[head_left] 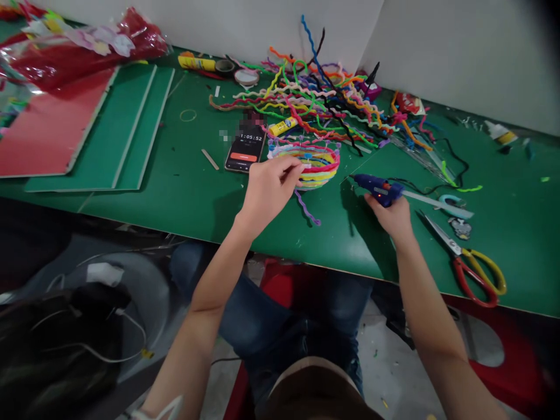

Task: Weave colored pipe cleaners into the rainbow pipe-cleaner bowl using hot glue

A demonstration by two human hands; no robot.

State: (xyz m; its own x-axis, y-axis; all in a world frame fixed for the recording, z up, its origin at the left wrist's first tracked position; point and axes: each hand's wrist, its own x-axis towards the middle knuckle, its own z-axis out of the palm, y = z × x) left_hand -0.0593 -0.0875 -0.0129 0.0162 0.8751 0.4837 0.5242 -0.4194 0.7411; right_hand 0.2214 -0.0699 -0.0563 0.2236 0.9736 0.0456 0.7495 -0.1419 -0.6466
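A small round basket point(321, 178) of coiled, coloured pipe cleaners sits on the green table, with a purple pipe cleaner point(308, 209) trailing from its near side. My left hand point(275, 181) is at the basket's left side, thumb and fingers pinched together. A small pale bit shows at the fingertips; what they grip is unclear. In my right hand point(391, 213) is a blue hot glue gun point(380, 189), its nozzle pointing left towards the basket. A long clear glue stick point(437, 203) juts from the gun's back, and a small red light shows on its body.
Behind the basket lies a heap of pipe cleaners point(315, 96) with a yellow glue stick tube point(283, 126). A phone point(245, 149) lies left of the basket. Scissors point(464, 256) rest near the right front edge. Boards point(126, 128) are stacked at left.
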